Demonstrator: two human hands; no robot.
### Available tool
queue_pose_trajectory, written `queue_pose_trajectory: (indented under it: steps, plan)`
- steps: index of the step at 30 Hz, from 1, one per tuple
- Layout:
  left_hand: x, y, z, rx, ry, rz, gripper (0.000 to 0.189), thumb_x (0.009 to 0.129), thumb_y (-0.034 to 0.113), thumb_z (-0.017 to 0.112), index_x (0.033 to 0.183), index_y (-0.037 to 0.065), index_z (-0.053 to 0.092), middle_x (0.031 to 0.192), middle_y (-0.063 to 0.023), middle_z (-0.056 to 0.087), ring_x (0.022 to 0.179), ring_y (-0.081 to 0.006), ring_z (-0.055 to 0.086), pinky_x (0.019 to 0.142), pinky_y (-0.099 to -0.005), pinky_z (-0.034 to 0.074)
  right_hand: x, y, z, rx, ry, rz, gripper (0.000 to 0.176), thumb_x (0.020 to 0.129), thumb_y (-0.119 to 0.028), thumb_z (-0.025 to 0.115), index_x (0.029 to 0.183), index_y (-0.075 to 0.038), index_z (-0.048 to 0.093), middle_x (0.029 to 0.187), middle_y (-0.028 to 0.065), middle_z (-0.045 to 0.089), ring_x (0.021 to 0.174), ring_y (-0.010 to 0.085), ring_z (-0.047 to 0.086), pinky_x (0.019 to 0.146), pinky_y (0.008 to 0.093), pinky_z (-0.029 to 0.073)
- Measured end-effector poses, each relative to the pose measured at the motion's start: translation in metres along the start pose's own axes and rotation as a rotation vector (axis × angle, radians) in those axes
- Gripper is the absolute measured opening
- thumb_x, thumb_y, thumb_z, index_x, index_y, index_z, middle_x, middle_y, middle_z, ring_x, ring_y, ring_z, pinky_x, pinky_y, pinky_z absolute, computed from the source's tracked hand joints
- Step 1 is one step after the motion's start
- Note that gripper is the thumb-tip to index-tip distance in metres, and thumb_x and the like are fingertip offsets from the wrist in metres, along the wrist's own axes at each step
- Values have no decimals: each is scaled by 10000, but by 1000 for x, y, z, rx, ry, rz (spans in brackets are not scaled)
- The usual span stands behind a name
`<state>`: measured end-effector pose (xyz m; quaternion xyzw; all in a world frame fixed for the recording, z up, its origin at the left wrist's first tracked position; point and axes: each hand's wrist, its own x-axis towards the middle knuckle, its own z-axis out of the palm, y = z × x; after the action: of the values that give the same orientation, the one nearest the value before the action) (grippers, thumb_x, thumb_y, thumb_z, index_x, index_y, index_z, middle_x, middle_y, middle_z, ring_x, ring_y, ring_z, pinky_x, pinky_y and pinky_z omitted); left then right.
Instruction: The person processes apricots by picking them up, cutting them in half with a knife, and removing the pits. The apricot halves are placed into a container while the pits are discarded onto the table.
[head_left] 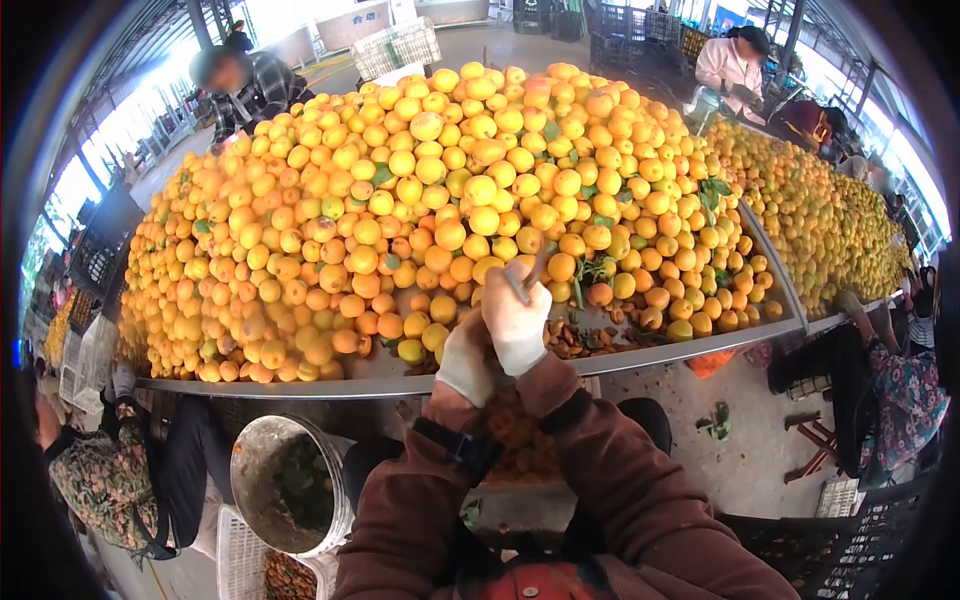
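Note:
My right hand, in a white glove, is closed around a slim stick-like tool that points up and away; its kind is not clear. Just below and to the left, my gloved left hand is curled against the right one. Its fingers are mostly hidden, and so is anything in them. Both hands are above the near metal rim of a table heaped with orange-yellow apricots. Brown apricot pits lie on the tabletop to the right of my hands.
A white bucket with green leaves inside stands at my left knee. Below it is a white crate near more pits. People sit on both sides, others stand beyond the heap. A second fruit-covered table adjoins at right.

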<state>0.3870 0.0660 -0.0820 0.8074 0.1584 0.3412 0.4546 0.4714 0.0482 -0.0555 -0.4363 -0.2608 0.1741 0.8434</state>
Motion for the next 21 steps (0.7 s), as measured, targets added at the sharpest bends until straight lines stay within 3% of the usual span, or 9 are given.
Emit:
queue_pose_trajectory:
  steps: [1, 2, 4, 6, 8, 11, 14, 16, 21]
  plan:
    - [0, 7, -3, -213, -26, -186, 341, 837, 25, 621, 1169, 0, 548, 1035, -64, 636, 912, -158, 628, 803, -296, 522, 17, 23, -16, 739, -37, 241, 167, 901, -40, 554, 751, -105, 520, 613, -19, 462, 517, 123, 451, 490, 263, 372]
    - [0, 10, -5, -423, -51, -375, 384, 805, 11, 643, 1176, -13, 544, 1028, -70, 649, 861, -156, 637, 758, -302, 535, 22, 6, -7, 877, 266, 385, 248, 926, -87, 536, 692, -117, 459, 597, -26, 424, 471, 119, 389, 441, 265, 324]
    - [-1, -8, -1, -185, -52, -217, 334, 782, 21, 642, 1108, -16, 581, 956, -109, 658, 770, -205, 648, 681, -332, 533, 27, 9, -18, 670, 117, 239, 307, 949, -141, 517, 660, -127, 415, 558, -22, 404, 411, 112, 335, 387, 264, 258]
    - [5, -12, 3, 81, 109, 40, 248, 753, 19, 639, 999, -5, 616, 854, -151, 626, 752, -272, 641, 671, -351, 519, 23, -34, -6, 316, 245, 260, 332, 954, -170, 525, 653, -132, 390, 483, -36, 329, 349, 82, 256, 336, 278, 179]
    - [6, -16, 5, 49, 135, -10, 186, 722, 22, 634, 907, 1, 632, 823, -187, 593, 745, -349, 616, 666, -380, 510, 27, -40, -17, 225, 158, 149, 338, 964, -189, 519, 659, -135, 383, 481, -36, 325, 345, 77, 241, 331, 282, 169]
    - [8, -49, 7, 257, 125, 107, 154, 787, -58, 573, 933, -19, 604, 783, -110, 580, 684, -245, 565, 632, -294, 477, 33, -36, -30, 28, 95, 197, 254, 955, -185, 575, 733, -97, 492, 568, -52, 430, 450, 46, 357, 407, 240, 269]
    - [14, -50, 13, 79, 236, 113, 154, 906, 97, 621, 1057, 86, 594, 833, -60, 619, 586, -154, 537, 495, -303, 432, 27, -22, -48, -313, -97, 250, 168, 903, -157, 659, 891, -5, 591, 701, -63, 513, 653, 15, 423, 563, 207, 374]
    - [26, -7, 7, -944, 406, -619, 162, 962, 149, 594, 1120, 127, 560, 853, -15, 599, 531, -72, 464, 422, -247, 365, 23, -17, -60, -568, -216, 178, 235, 882, -222, 677, 887, 0, 599, 653, 25, 568, 609, 104, 535, 579, 279, 439]
    - [31, -10, 10, -786, 471, -559, 177, 951, 148, 604, 1116, 98, 563, 863, -38, 591, 510, -86, 467, 415, -248, 393, 33, -39, -86, -1104, -223, -7, 312, 868, -338, 628, 919, -30, 622, 751, 221, 645, 769, 410, 650, 663, 426, 511]
